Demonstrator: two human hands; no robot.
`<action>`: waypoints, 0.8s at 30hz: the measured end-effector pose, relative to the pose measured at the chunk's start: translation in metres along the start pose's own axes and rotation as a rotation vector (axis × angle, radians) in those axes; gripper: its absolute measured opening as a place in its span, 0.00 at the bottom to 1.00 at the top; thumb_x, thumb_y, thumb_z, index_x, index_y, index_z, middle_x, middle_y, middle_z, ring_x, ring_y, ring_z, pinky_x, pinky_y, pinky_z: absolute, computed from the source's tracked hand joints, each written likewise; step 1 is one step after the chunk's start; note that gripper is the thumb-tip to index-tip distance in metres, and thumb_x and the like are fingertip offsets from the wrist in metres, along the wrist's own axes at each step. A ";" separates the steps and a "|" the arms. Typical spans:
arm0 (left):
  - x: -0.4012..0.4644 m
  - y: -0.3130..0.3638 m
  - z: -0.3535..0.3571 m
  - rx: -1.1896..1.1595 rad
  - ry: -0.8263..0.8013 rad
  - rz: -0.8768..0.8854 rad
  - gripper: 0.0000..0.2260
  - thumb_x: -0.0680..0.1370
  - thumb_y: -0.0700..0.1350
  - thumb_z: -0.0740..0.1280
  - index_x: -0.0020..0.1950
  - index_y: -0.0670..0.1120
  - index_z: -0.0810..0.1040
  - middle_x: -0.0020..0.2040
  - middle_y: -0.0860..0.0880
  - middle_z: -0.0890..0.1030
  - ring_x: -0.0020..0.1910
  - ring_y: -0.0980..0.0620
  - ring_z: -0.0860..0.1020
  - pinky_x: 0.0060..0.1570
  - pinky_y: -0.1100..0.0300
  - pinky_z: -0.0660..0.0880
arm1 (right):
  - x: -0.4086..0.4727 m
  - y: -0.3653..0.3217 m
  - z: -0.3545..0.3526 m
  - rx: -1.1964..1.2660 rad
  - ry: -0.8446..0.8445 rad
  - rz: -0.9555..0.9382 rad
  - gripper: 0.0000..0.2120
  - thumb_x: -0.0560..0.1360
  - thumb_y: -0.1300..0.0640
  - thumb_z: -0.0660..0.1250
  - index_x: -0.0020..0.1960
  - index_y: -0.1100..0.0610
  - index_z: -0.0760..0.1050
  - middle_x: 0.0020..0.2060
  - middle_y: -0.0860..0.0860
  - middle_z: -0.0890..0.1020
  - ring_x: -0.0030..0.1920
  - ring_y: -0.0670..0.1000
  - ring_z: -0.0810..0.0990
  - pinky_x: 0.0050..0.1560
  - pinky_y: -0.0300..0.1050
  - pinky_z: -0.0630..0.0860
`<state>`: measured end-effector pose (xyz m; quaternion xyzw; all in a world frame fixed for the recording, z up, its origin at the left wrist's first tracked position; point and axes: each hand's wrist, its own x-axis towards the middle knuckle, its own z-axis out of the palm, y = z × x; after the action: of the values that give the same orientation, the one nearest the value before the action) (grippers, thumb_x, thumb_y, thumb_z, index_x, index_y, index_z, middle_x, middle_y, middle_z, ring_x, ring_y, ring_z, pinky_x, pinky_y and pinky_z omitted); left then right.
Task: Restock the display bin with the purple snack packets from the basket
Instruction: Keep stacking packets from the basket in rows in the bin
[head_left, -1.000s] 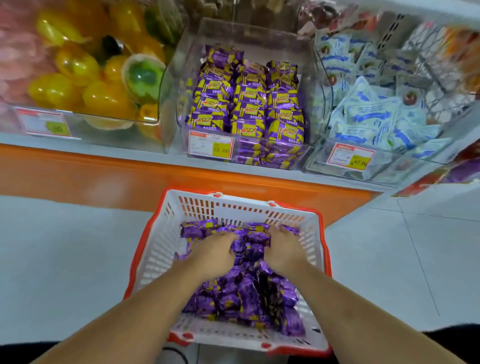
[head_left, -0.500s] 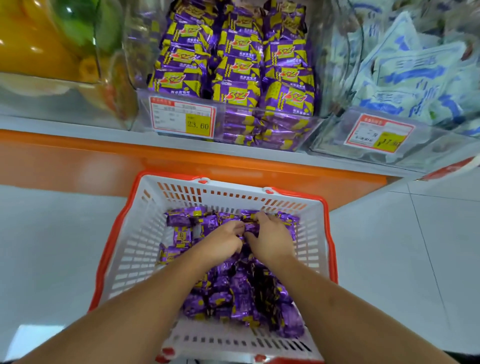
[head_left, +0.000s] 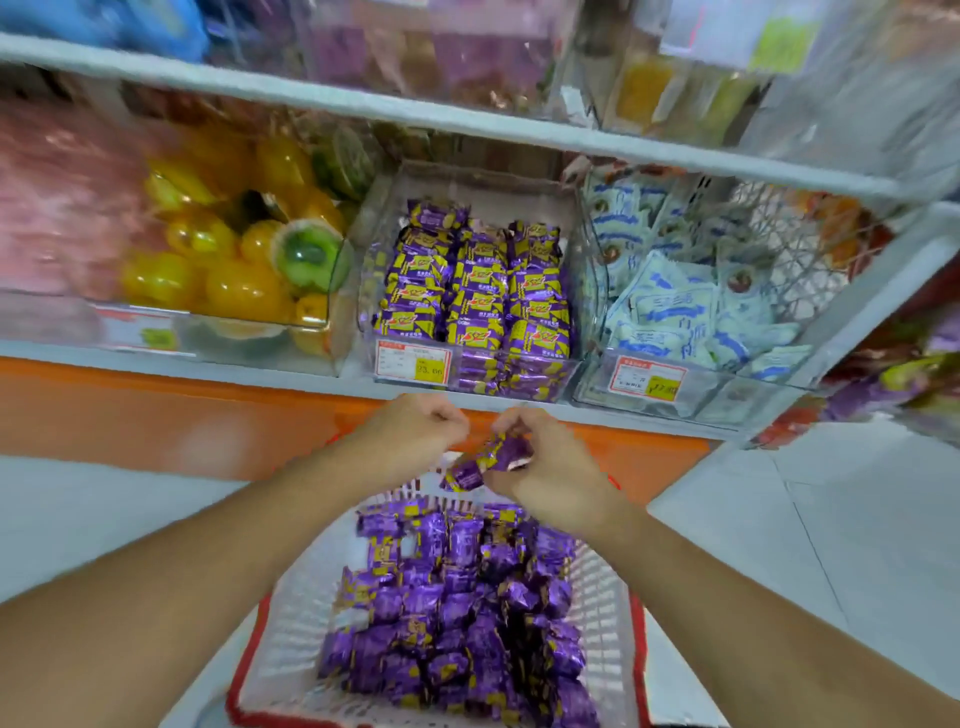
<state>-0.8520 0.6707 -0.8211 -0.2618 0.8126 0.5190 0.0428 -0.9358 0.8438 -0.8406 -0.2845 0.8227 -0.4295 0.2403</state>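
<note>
A white basket with a red rim (head_left: 283, 639) sits on the floor below me, holding several purple snack packets (head_left: 457, 597). My right hand (head_left: 556, 467) is raised above the basket's far edge and grips a small bunch of purple packets (head_left: 485, 460). Close to its left is my left hand (head_left: 415, 431), fingers curled; whether it holds a packet is hidden. Just above both hands, the clear display bin (head_left: 379, 208) on the lower shelf holds three rows of purple and yellow packets (head_left: 478, 291).
A clear bin of yellow and green jelly cups (head_left: 234, 260) stands left of the display bin and a clear bin of pale blue packets (head_left: 691, 306) stands right. The orange shelf base (head_left: 156, 415) runs under them. An upper shelf edge (head_left: 467, 124) overhangs. Pale floor tiles (head_left: 831, 545) lie to the right.
Both hands have come up out of the basket toward the shelf front, the right one bringing purple packets with it. My view has tilted upward to take in the upper shelf.
</note>
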 end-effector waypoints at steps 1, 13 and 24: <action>-0.010 0.013 -0.012 0.044 0.037 0.039 0.08 0.75 0.55 0.71 0.46 0.52 0.83 0.43 0.50 0.86 0.40 0.52 0.82 0.42 0.57 0.76 | -0.005 -0.019 -0.010 0.035 -0.011 -0.052 0.21 0.68 0.67 0.74 0.56 0.50 0.75 0.41 0.51 0.81 0.35 0.47 0.77 0.38 0.48 0.76; -0.064 0.080 -0.066 -0.486 -0.003 0.084 0.16 0.76 0.44 0.75 0.62 0.42 0.79 0.48 0.41 0.87 0.46 0.41 0.87 0.43 0.50 0.84 | -0.023 -0.093 -0.051 0.166 0.080 -0.397 0.28 0.69 0.73 0.74 0.62 0.50 0.75 0.57 0.50 0.83 0.57 0.52 0.84 0.58 0.49 0.80; 0.014 0.069 -0.058 -0.031 0.386 0.386 0.16 0.81 0.47 0.70 0.68 0.54 0.76 0.60 0.53 0.80 0.46 0.56 0.84 0.51 0.50 0.83 | 0.051 -0.089 -0.060 -0.339 0.325 -0.382 0.26 0.71 0.54 0.79 0.66 0.46 0.77 0.57 0.39 0.78 0.61 0.45 0.75 0.61 0.32 0.67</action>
<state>-0.8851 0.6374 -0.7427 -0.1969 0.8324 0.4706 -0.2164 -0.9876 0.8016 -0.7421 -0.3976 0.8419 -0.3635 -0.0305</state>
